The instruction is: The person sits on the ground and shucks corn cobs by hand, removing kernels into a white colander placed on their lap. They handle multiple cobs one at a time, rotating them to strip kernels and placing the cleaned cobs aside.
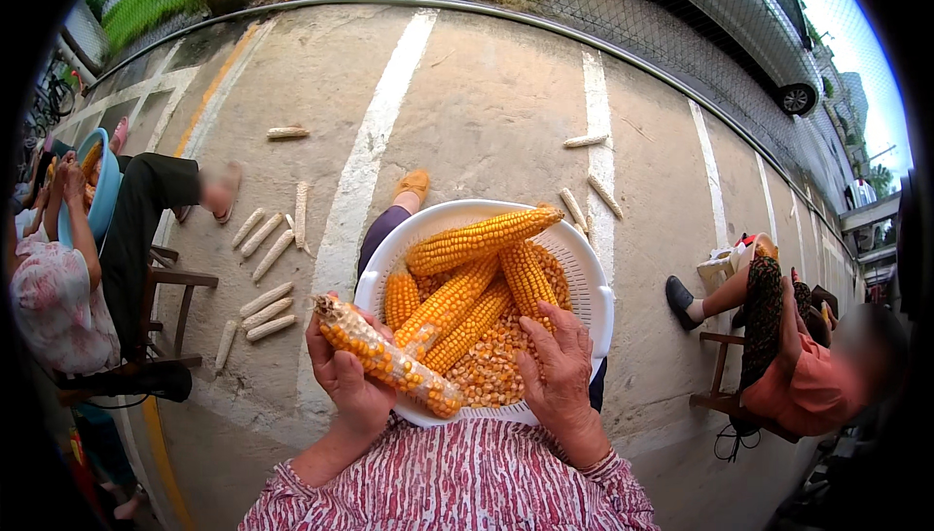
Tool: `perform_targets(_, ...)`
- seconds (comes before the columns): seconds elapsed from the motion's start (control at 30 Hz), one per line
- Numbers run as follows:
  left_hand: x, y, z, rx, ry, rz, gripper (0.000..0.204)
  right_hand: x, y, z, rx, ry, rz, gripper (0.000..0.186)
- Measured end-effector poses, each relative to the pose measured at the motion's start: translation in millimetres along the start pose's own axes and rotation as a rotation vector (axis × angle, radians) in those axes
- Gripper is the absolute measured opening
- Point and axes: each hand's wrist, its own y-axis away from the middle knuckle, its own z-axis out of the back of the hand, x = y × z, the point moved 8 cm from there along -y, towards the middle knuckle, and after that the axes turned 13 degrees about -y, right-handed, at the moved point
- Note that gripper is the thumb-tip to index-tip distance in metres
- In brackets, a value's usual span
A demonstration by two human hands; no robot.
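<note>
My left hand (352, 382) is closed around a partly stripped corn cob (389, 356), which slants over the near left rim of a white plastic basket (592, 264) on my lap. Pale bare patches show along this cob between remaining yellow kernels. My right hand (559, 366) hovers at the basket's right side with fingers apart, holding nothing, close to the loose kernels (494, 361). Several full yellow ears of corn (484, 239) lie piled in the basket on top of the kernels.
Bare white cobs (261, 234) lie scattered on the concrete floor to the left, with others (605, 195) ahead on the right. A person with a blue basin (105, 186) sits at left; another person in an orange top (808, 385) sits at right. A chain-link fence runs across the back.
</note>
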Motion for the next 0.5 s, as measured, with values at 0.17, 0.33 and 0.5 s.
perform_targets(0.17, -0.9, -0.3, 1.4, -0.012, 0.037, 0.012, 0.06, -7.4, -2.2, -4.3, 0.054, 0.088, -0.078, 0.046)
perform_targets(0.33, -0.7, -0.2, 3.1, 0.004, 0.01, 0.032, 0.062, -1.4, -3.9, -11.6, 0.074, 0.048, -0.017, 0.046)
perform_targets(0.5, 0.6, 0.5, 4.7, -0.015, 0.035, 0.042, 0.064, 21.1, -8.7, -41.3, 0.214, -0.065, 0.116, 0.043)
